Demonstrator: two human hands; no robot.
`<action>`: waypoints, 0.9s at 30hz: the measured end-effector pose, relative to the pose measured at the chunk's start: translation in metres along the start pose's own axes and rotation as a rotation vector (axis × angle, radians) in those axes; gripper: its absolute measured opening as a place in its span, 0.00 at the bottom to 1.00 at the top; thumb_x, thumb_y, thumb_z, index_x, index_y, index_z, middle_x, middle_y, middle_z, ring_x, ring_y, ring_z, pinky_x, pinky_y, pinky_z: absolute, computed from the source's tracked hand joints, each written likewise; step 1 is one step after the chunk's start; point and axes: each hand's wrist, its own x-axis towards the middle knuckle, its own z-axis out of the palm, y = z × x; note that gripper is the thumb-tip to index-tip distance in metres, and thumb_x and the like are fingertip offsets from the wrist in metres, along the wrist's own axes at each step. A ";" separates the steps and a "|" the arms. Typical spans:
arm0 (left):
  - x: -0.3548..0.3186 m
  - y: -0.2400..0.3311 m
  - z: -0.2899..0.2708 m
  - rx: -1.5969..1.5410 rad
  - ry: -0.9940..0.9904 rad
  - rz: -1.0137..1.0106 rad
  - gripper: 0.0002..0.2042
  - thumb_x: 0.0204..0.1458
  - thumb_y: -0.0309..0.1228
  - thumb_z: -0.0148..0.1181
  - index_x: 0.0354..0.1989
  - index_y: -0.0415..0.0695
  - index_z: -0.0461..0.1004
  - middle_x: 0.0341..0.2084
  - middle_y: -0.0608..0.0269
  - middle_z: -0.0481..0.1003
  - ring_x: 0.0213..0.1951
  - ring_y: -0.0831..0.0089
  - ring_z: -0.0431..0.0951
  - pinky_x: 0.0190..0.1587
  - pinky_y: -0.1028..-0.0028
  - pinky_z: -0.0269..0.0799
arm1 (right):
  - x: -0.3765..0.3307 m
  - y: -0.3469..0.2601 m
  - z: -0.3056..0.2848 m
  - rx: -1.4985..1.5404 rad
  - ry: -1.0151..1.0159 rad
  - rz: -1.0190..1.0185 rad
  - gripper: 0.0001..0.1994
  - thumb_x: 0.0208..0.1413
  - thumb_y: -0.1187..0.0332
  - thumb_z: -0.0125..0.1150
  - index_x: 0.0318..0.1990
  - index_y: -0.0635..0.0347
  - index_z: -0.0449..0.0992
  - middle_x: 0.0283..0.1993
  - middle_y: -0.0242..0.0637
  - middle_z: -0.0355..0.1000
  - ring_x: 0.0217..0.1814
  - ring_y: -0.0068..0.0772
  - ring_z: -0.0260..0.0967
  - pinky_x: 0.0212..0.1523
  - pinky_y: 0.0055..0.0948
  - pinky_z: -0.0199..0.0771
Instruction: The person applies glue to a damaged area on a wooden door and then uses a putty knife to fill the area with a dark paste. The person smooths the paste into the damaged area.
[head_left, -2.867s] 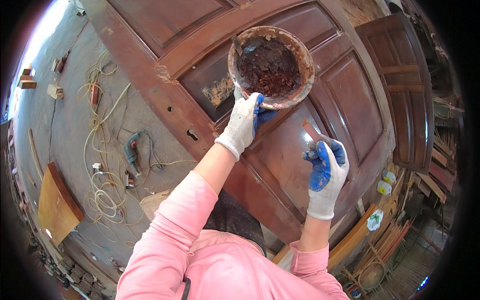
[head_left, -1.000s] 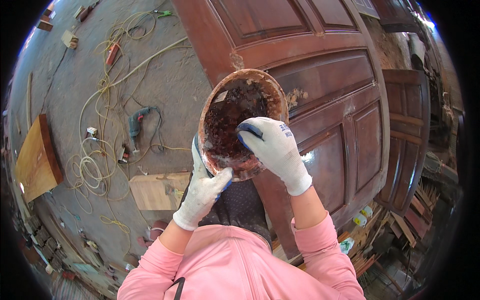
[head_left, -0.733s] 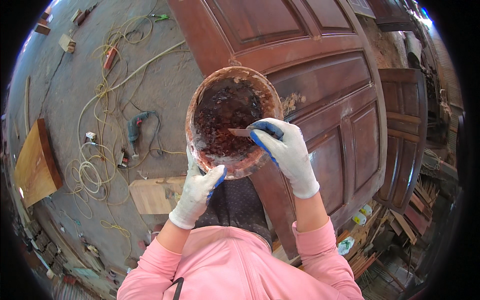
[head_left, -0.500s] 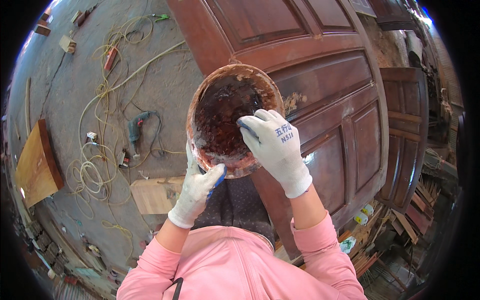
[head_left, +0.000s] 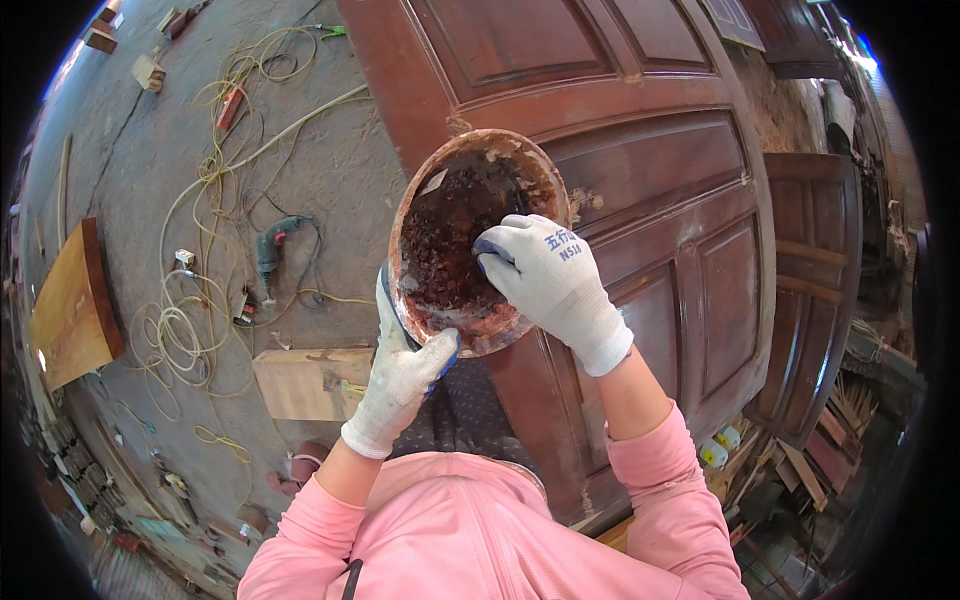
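A round bucket [head_left: 540, 172], its rim and inner wall crusted with pale and reddish residue, is tilted so its mouth faces me. Dark red-brown, glossy, lumpy material [head_left: 445, 235] coats the inside. My left hand [head_left: 393, 385], in a white glove with a blue palm, grips the bucket's near-left rim, thumb over the edge. Over the bucket's right side reaches my right hand [head_left: 548, 278], gloved the same way. Its fingers are curled together inside the mouth; whatever they pinch is hidden. A small pale patch [head_left: 434, 182] shows on the upper left inner wall.
A large brown panelled door [head_left: 650, 150] lies right of and beyond the bucket, with another door [head_left: 805, 270] farther right. On the floor at left are a power drill [head_left: 268, 250], tangled yellow hoses [head_left: 205, 340], a wood block [head_left: 310, 384] and a wooden slab [head_left: 75, 310].
The bucket has tipped and turned slightly, exposing the pale patch inside. My right hand remains at its mouth, with its wrist and forearm shifted a little right.
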 end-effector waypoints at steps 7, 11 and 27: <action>-0.003 -0.002 0.018 0.127 0.006 0.119 0.48 0.60 0.22 0.60 0.80 0.40 0.29 0.74 0.51 0.54 0.72 0.64 0.60 0.73 0.65 0.57 | 0.011 0.016 -0.011 0.230 -0.101 0.163 0.12 0.57 0.64 0.60 0.39 0.62 0.84 0.38 0.49 0.81 0.43 0.52 0.79 0.47 0.46 0.78; -0.006 -0.008 0.026 0.069 0.030 0.098 0.48 0.60 0.22 0.60 0.80 0.40 0.30 0.73 0.51 0.56 0.70 0.64 0.62 0.72 0.65 0.59 | 0.007 0.024 -0.014 0.541 -0.166 0.292 0.11 0.57 0.67 0.63 0.40 0.67 0.83 0.29 0.41 0.78 0.31 0.33 0.75 0.36 0.33 0.74; -0.003 -0.018 0.024 0.586 0.054 0.411 0.30 0.50 0.17 0.61 0.65 0.40 0.66 0.62 0.43 0.70 0.66 0.47 0.68 0.69 0.57 0.62 | -0.011 0.036 -0.016 0.690 -0.107 0.215 0.10 0.59 0.71 0.66 0.45 0.68 0.83 0.33 0.31 0.77 0.33 0.16 0.69 0.35 0.22 0.70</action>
